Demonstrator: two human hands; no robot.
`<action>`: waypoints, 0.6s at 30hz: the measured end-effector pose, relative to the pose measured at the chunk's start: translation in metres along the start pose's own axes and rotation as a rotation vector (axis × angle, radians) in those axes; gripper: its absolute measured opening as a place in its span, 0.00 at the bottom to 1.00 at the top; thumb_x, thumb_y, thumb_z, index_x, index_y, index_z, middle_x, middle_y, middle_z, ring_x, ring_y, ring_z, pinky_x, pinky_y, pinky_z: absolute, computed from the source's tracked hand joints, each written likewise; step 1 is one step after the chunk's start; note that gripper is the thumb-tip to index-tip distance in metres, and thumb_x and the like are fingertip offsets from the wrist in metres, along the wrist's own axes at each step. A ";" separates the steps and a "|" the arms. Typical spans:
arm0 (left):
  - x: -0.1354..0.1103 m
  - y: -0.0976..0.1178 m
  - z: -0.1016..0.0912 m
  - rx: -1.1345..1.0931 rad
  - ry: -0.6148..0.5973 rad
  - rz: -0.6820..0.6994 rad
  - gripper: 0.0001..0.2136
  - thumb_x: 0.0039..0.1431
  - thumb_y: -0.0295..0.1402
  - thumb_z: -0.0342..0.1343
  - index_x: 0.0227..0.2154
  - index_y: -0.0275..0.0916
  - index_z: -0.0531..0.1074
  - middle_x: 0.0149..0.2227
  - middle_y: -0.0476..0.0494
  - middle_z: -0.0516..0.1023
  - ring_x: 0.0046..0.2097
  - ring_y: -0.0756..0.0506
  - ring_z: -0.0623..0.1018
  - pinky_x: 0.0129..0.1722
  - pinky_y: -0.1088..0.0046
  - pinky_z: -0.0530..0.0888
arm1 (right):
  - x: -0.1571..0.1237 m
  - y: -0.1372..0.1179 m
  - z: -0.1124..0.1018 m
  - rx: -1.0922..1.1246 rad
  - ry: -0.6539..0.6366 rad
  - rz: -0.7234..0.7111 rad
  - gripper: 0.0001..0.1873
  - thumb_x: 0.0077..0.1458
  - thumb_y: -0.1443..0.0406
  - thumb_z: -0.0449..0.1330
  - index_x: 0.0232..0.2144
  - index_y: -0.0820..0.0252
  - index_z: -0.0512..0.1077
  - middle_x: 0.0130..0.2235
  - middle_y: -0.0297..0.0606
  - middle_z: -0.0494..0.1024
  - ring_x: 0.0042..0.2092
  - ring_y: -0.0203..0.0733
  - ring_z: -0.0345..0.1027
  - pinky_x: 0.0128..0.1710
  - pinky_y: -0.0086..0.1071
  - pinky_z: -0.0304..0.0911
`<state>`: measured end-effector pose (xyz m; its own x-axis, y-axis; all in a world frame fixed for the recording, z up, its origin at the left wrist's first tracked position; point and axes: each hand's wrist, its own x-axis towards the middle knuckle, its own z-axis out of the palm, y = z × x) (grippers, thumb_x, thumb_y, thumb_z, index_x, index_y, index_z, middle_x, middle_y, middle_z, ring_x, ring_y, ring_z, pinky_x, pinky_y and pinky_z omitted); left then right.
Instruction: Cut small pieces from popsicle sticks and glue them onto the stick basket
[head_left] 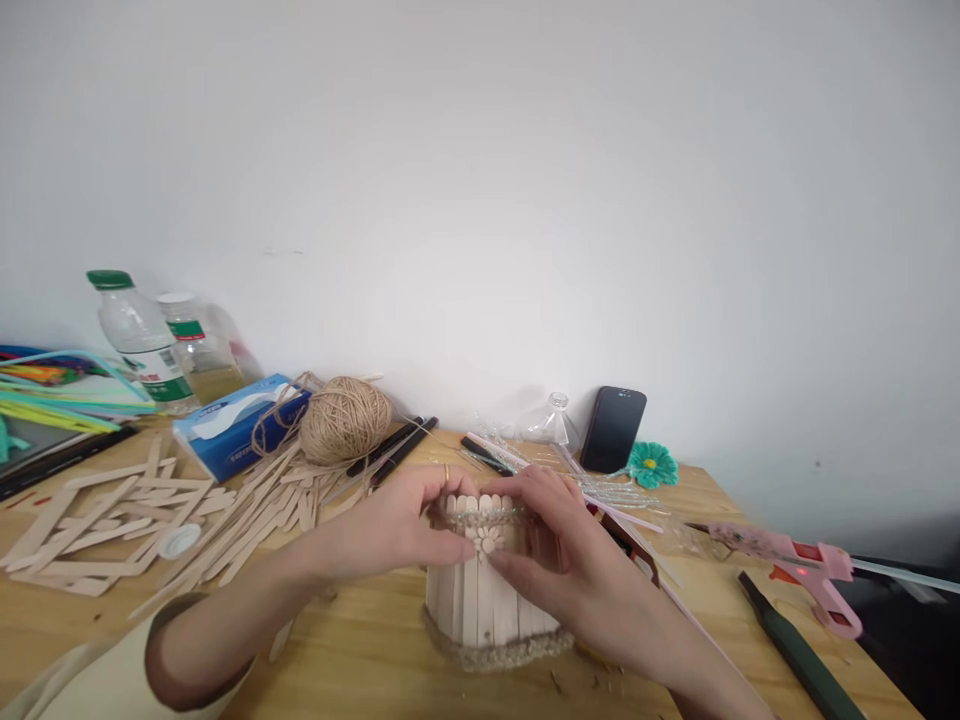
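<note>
A small cup made of upright craft sticks [480,605] stands on the table in front of me. Braided twine runs around its base, and a glittery band circles it below the rounded stick tops. On its front is a pale flower [489,541] of small petals. My left hand [420,525] grips the cup's upper left edge, its thumb at the flower's left side. From the right, my right hand [559,550] curls around the upper part, thumb tip just below the flower. The cup's inside and back are hidden, as are some fingertips.
Loose craft sticks [97,535], a twine ball [345,418] and a blue tissue box [240,425] lie left, with two bottles [154,350] behind. A phone [613,428] leans on the wall beside a green flower [652,465]. Right are a pink glue gun [810,570] and a dark-handled tool [799,650].
</note>
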<state>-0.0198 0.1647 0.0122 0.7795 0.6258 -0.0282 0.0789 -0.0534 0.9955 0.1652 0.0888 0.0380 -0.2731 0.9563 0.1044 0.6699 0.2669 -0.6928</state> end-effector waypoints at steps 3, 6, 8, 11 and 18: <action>-0.001 -0.003 0.001 -0.035 -0.024 0.033 0.09 0.45 0.30 0.59 0.26 0.40 0.62 0.27 0.55 0.63 0.30 0.51 0.63 0.30 0.75 0.60 | -0.002 -0.003 0.000 0.002 0.000 -0.035 0.19 0.52 0.73 0.55 0.46 0.52 0.65 0.36 0.34 0.65 0.41 0.44 0.60 0.45 0.43 0.55; -0.001 -0.003 0.001 0.001 -0.061 0.067 0.08 0.44 0.29 0.58 0.30 0.40 0.66 0.30 0.53 0.67 0.33 0.49 0.66 0.33 0.74 0.63 | -0.003 -0.005 0.001 -0.012 0.012 -0.073 0.20 0.53 0.74 0.55 0.47 0.51 0.65 0.37 0.34 0.66 0.42 0.44 0.60 0.46 0.42 0.55; -0.001 -0.002 0.001 0.056 -0.076 0.054 0.10 0.44 0.28 0.57 0.33 0.40 0.69 0.33 0.51 0.71 0.36 0.47 0.69 0.37 0.72 0.65 | -0.002 -0.006 0.002 -0.024 0.019 -0.091 0.20 0.53 0.74 0.55 0.47 0.51 0.66 0.36 0.34 0.67 0.42 0.44 0.60 0.46 0.42 0.55; -0.001 -0.001 0.001 0.128 -0.088 0.012 0.12 0.45 0.30 0.56 0.36 0.40 0.73 0.31 0.49 0.73 0.37 0.43 0.72 0.37 0.68 0.67 | -0.002 -0.006 0.003 -0.023 0.026 -0.091 0.21 0.52 0.75 0.55 0.47 0.51 0.65 0.37 0.33 0.68 0.42 0.44 0.61 0.47 0.43 0.55; 0.001 -0.003 0.004 0.191 -0.071 0.050 0.10 0.44 0.29 0.56 0.33 0.41 0.74 0.30 0.49 0.75 0.37 0.42 0.73 0.37 0.67 0.69 | -0.005 -0.005 0.006 0.006 0.054 -0.069 0.22 0.49 0.77 0.55 0.44 0.51 0.62 0.41 0.33 0.69 0.44 0.45 0.60 0.47 0.42 0.53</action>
<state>-0.0167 0.1619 0.0088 0.8264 0.5630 0.0074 0.1503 -0.2333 0.9607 0.1594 0.0816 0.0365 -0.2805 0.9408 0.1903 0.6464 0.3317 -0.6871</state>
